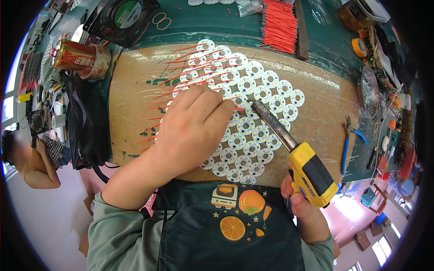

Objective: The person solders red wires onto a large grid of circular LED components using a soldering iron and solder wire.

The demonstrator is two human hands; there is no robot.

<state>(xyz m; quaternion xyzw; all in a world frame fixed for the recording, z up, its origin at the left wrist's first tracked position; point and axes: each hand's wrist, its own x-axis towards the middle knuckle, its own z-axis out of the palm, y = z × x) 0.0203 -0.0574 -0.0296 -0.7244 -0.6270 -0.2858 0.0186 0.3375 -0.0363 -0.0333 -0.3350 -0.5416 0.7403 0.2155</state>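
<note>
My right hand (296,196) grips a yellow and black soldering gun (312,174). Its metal barrel points up and left, with the tip close to a ring in the middle of the sheet. My left hand (194,122) is closed in a pinch over the sheet, and the end of a red wire (239,109) shows at its fingertips near the tip. Under both lies a sheet of white ring-shaped LED boards (246,85) in slanting rows. Red wires (174,74) stick out to the left from the rings on the upper left side. My left hand hides part of the sheet.
The rings lie on a brown board (325,122) on a green table. Around it are a bundle of red wires (278,27), a black fan (122,18), a red and gold can (74,56), blue-handled pliers (346,144) and a black bag (88,119). Another person (36,158) sits far left.
</note>
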